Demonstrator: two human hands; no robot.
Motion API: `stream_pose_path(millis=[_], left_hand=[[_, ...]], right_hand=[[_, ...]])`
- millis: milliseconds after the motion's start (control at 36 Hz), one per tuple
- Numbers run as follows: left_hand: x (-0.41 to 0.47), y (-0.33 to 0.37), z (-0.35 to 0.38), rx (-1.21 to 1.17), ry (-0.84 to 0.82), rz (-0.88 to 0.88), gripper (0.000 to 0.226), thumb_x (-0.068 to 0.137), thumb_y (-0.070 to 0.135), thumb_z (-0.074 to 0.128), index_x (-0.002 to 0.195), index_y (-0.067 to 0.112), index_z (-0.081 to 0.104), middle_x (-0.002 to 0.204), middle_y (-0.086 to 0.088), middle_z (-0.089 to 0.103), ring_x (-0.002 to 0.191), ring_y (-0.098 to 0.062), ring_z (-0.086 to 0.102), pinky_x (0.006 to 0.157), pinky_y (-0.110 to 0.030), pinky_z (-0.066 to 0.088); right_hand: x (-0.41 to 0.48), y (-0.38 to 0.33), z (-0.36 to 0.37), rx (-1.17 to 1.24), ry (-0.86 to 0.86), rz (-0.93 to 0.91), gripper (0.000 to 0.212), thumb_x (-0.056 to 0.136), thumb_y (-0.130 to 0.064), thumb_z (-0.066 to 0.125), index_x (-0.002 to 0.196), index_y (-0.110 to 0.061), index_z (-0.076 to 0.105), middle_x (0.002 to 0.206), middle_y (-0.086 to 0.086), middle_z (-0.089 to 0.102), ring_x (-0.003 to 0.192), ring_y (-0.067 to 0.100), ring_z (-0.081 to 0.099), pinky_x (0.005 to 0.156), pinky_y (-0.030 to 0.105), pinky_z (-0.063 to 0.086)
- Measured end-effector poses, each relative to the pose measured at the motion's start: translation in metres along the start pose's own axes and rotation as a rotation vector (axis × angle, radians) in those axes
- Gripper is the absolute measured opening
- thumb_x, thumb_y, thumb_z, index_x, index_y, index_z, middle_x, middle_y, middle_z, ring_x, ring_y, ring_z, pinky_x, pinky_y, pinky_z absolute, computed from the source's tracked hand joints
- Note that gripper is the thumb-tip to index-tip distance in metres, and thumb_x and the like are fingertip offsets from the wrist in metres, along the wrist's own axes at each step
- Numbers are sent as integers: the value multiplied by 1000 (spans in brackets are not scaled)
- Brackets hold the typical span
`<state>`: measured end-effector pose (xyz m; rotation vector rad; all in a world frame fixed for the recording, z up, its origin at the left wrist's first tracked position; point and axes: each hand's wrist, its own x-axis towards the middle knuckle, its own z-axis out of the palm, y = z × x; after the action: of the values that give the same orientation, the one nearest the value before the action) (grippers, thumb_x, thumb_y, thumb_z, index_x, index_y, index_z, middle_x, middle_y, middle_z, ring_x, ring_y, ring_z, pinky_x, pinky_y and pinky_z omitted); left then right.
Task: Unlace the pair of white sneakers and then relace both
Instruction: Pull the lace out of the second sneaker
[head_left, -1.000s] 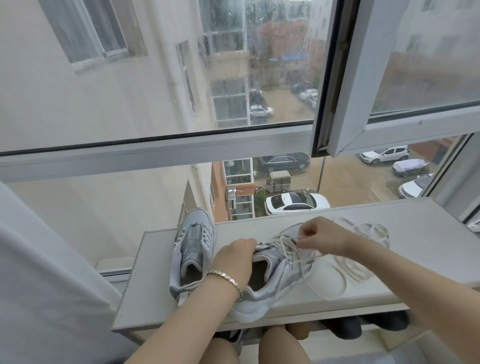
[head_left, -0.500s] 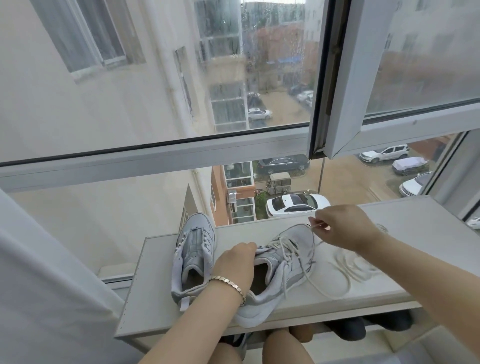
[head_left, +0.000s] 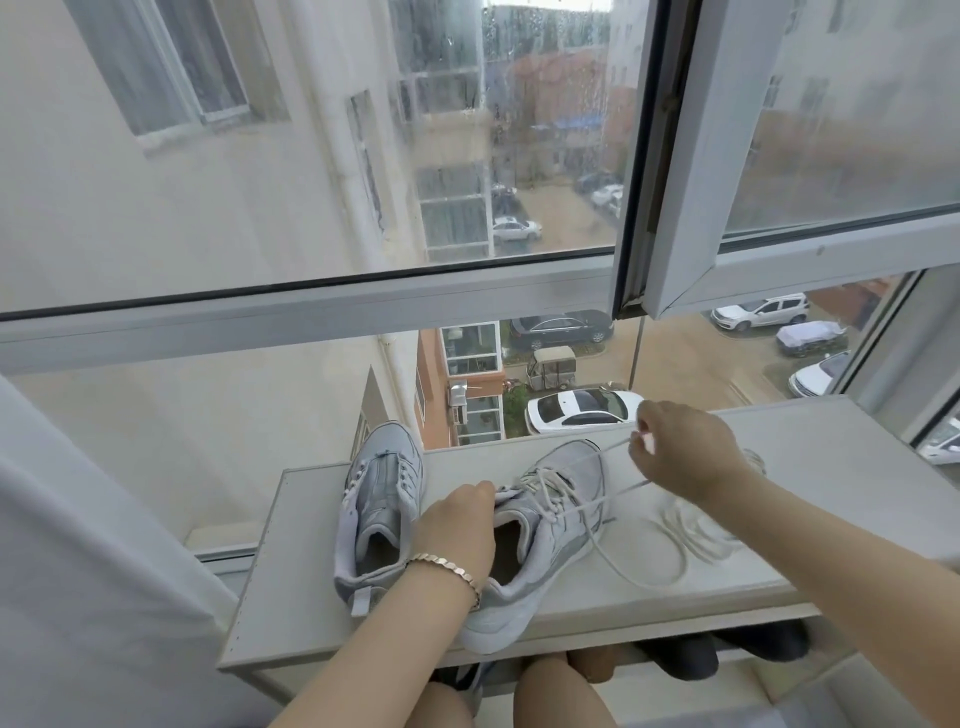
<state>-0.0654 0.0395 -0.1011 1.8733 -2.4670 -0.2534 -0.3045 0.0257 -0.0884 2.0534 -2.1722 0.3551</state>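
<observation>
Two sneakers point windowward (right sneaker angled rightward, lace taut).

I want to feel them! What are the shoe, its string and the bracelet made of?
Sneaker: probably soft mesh fabric with smoother, leather-like panels, matte pale grey; its collar bends softly. Lace: woven cord, likely cotton or polyester; it drapes in limp loops. Bracelet: metal, seemingly; its flat links glint.

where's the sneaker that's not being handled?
Head view: the idle sneaker stands left on the shelf, toe toward the window, just left of the left hand.
</observation>
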Motion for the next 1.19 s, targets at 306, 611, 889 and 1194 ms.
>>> stream_pose_path(millis=[306,611,889,1194], left_hand=[[-38,12,-12,-248,440,187,15,72,-3,66,79,9,59,76,-5,57,70,-23,56,65,-32,45],[-46,22,5,25,360,140,47,37,48,86,38,19,49,34,2,45,30,-14,44,39,-19,21],[-39,16,27,-199,328,115,33,77,51,55,66,26,38,59,5,52,56,-15,52,52,-21,29],[-37,13,25,-188,256,39,52,80,63,50,57,22,29,49,4,34,60,-17,49,54,-24,27]], right_hand=[[-50,-44,14,437,-33,-399,21,81,-11,64,101,-15,68,103,5,54,102,23,48,90,33,38],[-50,-57,21,591,-119,-323,18,85,-20,66,100,-10,65,103,1,57,100,16,51,90,23,37],[-52,-61,23,616,-125,-243,8,87,-18,62,90,-12,65,89,0,63,91,15,51,85,26,40],[-47,-57,23,580,-257,-165,12,85,-16,58,75,-21,52,70,-6,56,67,15,51,66,24,38]])
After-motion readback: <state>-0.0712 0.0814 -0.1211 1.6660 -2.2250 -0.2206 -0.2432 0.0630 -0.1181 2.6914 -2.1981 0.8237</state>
